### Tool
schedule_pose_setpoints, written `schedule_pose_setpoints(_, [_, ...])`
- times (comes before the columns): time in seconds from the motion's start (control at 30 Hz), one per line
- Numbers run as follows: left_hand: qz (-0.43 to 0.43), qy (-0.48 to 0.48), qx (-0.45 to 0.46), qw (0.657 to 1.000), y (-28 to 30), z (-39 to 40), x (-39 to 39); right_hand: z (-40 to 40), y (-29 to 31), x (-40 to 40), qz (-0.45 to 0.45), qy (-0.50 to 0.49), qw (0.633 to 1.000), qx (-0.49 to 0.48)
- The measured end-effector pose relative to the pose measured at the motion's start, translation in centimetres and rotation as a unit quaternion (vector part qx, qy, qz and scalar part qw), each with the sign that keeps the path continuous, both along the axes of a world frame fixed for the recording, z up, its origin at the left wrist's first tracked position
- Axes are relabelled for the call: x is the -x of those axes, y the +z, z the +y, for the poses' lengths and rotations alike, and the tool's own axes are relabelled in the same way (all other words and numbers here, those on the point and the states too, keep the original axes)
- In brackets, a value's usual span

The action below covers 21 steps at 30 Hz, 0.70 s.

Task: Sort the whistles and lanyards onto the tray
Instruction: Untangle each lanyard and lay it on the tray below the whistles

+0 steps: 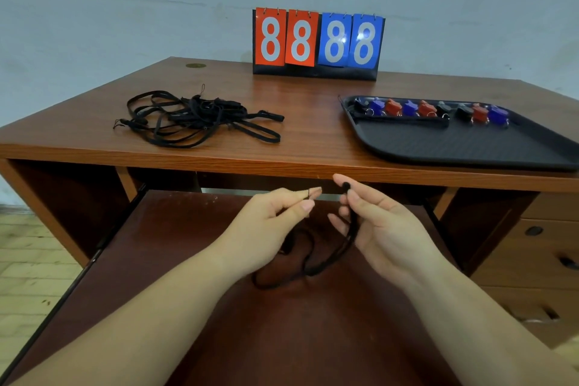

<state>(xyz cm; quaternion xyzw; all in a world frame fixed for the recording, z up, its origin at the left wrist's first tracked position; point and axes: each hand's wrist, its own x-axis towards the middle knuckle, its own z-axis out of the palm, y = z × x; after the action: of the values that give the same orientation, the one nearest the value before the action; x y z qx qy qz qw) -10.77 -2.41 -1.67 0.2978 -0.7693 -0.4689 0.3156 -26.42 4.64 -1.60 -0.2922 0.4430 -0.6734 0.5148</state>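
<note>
A black tray [463,147] lies at the desk's right, with several blue, red and black whistles [426,108] in a row along its far side and one black lanyard [404,120] laid straight before them. A tangled pile of black lanyards [194,117] rests on the desk's left. Below the desk's front edge, both hands hold one black lanyard [316,260] that droops in a loop between them. My left hand [272,226] pinches its thin cord end between thumb and forefinger. My right hand [376,222] grips its other end, with a small black bead at the fingertips.
A flip scoreboard [316,42] showing 8 8 8 8 on red and blue cards stands at the desk's back. A pulled-out keyboard shelf [188,260] sits under my hands. Drawers [539,247] are at the right.
</note>
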Motion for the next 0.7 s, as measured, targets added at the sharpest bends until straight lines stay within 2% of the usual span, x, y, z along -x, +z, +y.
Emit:
schedule_pose_setpoints(0.17, [0.145, 0.01, -0.165, 0.975, 0.3, 1.4, 0.8, 0.1, 0.1, -0.9, 0.019, -0.018, 0.999, 0.023])
schedule_pose_setpoints(0.23, [0.176, 0.012, -0.197, 0.965, 0.2, 1.5, 1.0, 0.3, 0.3, -1.2, 0.022, -0.021, 0.999, 0.023])
schedule_pose_setpoints(0.5, [0.203, 0.012, -0.214, 0.956, -0.2, 1.4, 1.1, 0.8, 0.5, -1.8, 0.1, -0.019, 0.995, 0.024])
schedule_pose_setpoints(0.7, [0.186, -0.03, -0.197, 0.962, -0.1, 1.6, 1.0, 0.8, 0.3, -1.5, 0.092, -0.006, 0.996, 0.009])
